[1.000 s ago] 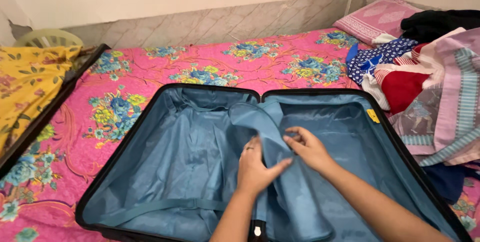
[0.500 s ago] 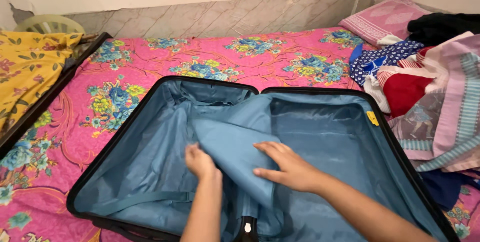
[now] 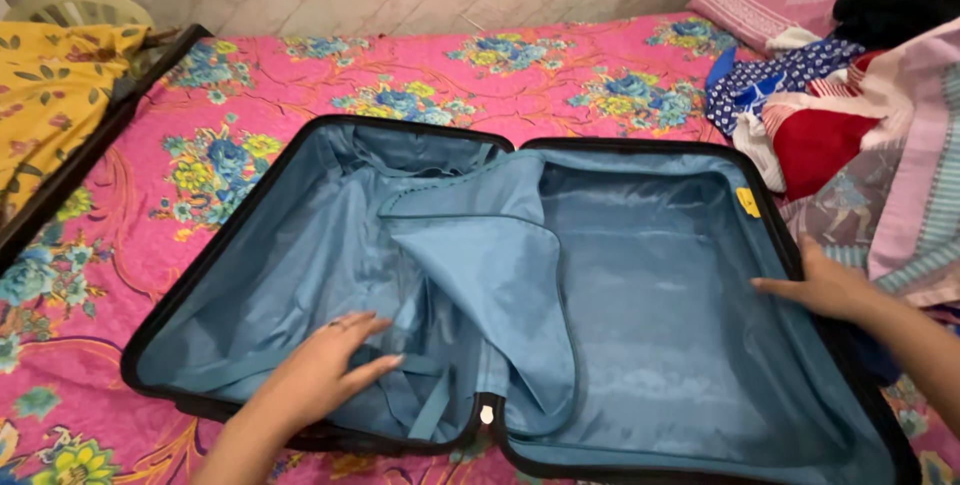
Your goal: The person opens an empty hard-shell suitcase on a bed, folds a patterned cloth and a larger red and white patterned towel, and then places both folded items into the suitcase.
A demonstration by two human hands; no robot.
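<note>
Suitcase [image 3: 640, 345] lies open with its long axis 9-to-3, left hand [image 3: 320, 370] flat and open on the 8 o'clock strap [image 3: 300, 365], right hand [image 3: 825, 288] open on the 3 o'clock rim, blue divider flap [image 3: 490, 295] between them, nearer the left.

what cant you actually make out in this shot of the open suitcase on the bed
- Head view: the left half's floor under the divider flap, which is draped over it.
- Head view: the suitcase near right corner, cut off by the frame edge.
- Head view: the right hand palm, pressed down on the rim.
- Head view: the left hand fingertips' grip among lining folds and straps.
- Head view: the clothes pile, cut off at the right edge.
</note>
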